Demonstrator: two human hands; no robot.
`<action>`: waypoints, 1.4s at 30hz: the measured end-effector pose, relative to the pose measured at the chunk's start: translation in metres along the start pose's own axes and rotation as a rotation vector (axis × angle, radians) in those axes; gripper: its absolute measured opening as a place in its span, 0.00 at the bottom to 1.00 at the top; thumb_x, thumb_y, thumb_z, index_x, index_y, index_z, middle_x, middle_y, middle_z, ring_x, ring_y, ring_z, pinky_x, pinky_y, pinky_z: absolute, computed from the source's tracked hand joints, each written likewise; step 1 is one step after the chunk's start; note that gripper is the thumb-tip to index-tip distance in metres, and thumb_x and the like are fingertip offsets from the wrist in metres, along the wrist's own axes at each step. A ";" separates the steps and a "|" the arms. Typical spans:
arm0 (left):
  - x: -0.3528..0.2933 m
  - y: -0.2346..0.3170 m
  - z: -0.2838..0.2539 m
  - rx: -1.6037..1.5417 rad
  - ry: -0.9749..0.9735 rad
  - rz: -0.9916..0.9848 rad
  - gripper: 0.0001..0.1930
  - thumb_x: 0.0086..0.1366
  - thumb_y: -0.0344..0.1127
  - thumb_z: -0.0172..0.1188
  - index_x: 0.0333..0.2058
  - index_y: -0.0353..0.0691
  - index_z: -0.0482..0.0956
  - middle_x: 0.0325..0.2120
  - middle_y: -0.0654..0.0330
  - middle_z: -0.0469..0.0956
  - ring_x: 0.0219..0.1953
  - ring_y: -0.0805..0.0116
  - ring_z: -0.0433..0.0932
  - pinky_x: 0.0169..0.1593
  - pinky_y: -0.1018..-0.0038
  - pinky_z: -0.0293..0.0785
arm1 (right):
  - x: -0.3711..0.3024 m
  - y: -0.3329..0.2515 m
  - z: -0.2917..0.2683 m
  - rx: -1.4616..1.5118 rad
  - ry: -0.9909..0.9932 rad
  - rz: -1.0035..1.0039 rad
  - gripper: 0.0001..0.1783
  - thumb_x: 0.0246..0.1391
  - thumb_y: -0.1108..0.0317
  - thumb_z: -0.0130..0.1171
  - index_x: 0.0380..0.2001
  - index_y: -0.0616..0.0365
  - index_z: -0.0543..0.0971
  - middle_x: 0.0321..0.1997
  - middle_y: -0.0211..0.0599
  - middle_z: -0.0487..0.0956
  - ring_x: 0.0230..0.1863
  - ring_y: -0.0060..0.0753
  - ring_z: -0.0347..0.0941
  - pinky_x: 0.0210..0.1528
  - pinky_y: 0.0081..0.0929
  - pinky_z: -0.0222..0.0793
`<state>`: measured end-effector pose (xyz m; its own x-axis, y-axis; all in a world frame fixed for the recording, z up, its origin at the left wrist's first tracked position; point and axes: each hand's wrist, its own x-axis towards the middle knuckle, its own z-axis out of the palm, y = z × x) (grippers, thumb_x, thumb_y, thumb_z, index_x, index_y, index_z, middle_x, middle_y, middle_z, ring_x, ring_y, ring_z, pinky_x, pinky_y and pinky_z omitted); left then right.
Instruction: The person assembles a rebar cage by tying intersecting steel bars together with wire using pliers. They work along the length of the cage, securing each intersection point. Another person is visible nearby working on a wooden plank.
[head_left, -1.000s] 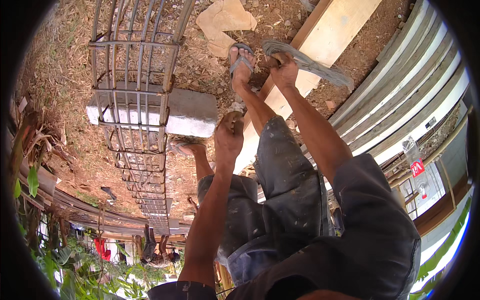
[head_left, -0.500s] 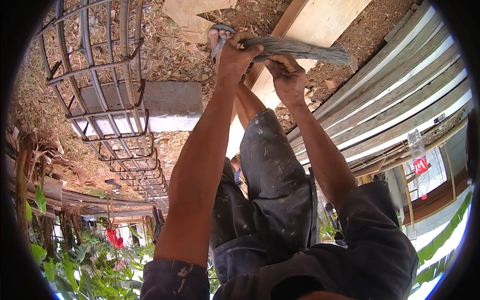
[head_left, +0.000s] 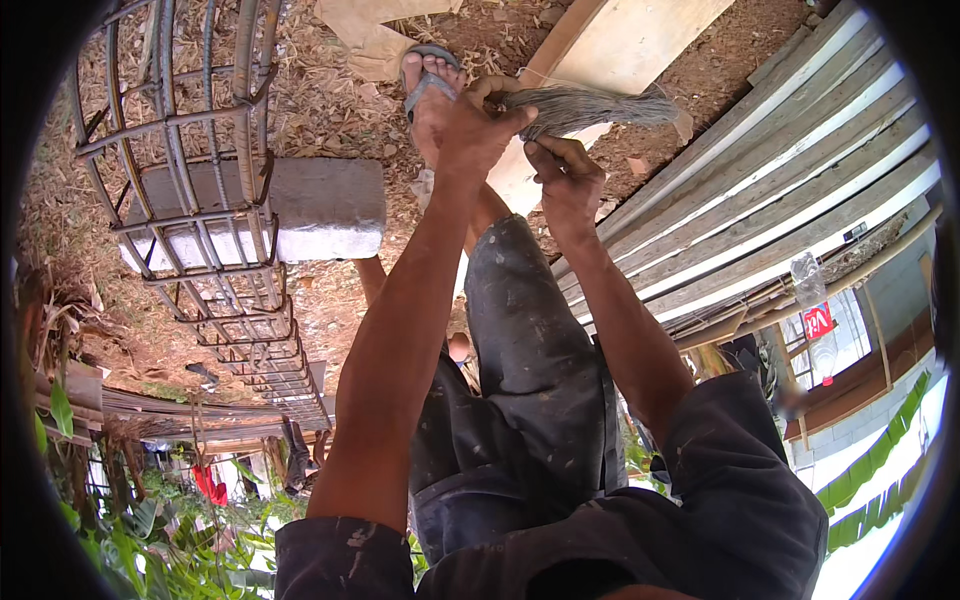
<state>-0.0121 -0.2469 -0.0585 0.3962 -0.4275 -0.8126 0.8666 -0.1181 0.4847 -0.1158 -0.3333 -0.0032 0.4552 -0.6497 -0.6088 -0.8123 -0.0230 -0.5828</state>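
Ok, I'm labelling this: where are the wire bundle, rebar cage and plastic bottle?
Wire bundle (head_left: 597, 106), head view: strands' middle.
Rebar cage (head_left: 197, 217), head view: a crosswise bar.
Plastic bottle (head_left: 817, 321), head view: red label.

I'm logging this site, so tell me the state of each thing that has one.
Wire bundle, gripped at one end
Left hand, closed on the bundle
Right hand, fingers curled; whether it holds a strand is unclear
Rebar cage, assembled, hoops around long bars
Plastic bottle, capped
Sandal, worn
Trousers, spattered with pale marks
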 end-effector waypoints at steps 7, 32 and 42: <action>0.006 -0.021 0.001 0.003 0.020 0.084 0.21 0.51 0.32 0.72 0.43 0.32 0.78 0.30 0.62 0.78 0.32 0.76 0.73 0.34 0.80 0.70 | -0.004 0.002 -0.009 0.262 -0.045 0.149 0.07 0.51 0.72 0.66 0.33 0.62 0.82 0.36 0.32 0.79 0.30 0.19 0.73 0.29 0.19 0.70; 0.010 -0.024 -0.003 0.294 -0.012 0.191 0.27 0.44 0.30 0.73 0.47 0.38 0.78 0.39 0.54 0.77 0.42 0.64 0.78 0.45 0.73 0.75 | 0.011 -0.010 -0.030 -0.287 -0.079 -0.149 0.11 0.63 0.64 0.53 0.35 0.64 0.76 0.23 0.37 0.76 0.22 0.27 0.69 0.26 0.28 0.67; 0.016 -0.049 0.024 0.313 0.054 0.287 0.23 0.45 0.29 0.72 0.43 0.36 0.82 0.41 0.49 0.80 0.46 0.57 0.77 0.51 0.69 0.71 | -0.105 -0.187 0.057 -0.170 -0.644 -0.305 0.08 0.56 0.72 0.55 0.28 0.64 0.69 0.26 0.49 0.71 0.27 0.51 0.71 0.30 0.40 0.65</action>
<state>-0.0553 -0.2700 -0.0877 0.6304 -0.4362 -0.6422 0.5885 -0.2710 0.7617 0.0088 -0.2175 0.1394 0.7516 -0.0213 -0.6593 -0.6369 -0.2833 -0.7170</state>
